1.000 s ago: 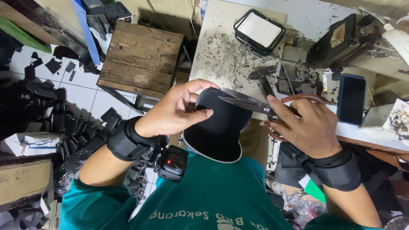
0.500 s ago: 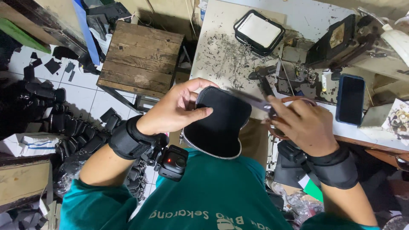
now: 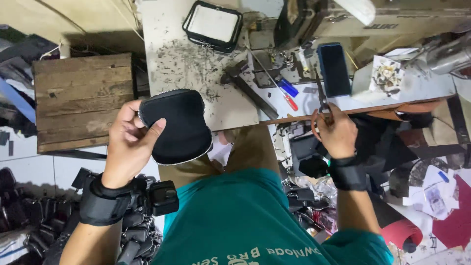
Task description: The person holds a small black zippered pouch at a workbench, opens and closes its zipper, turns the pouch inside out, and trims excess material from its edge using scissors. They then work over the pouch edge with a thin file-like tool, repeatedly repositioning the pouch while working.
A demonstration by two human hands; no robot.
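Left hand: your left hand (image 3: pixel 128 142) grips the black zippered pouch (image 3: pixel 177 125), thumb on its face, held up over the table edge (image 3: pixel 235 120).
Right hand: your right hand (image 3: pixel 337 135) is closed around scissors (image 3: pixel 321 105), blades pointing away over the table.
Nearby: dark smartphone (image 3: pixel 334 68) just beyond the blades; wooden crate (image 3: pixel 81 100) left of the pouch.

A black-framed tray (image 3: pixel 213 24) sits at the worktop's (image 3: pixel 171 83) far edge; a phone (image 3: pixel 334 68), screwdriver (image 3: pixel 283 93) and hammer (image 3: pixel 248 88) lie near its front edge.
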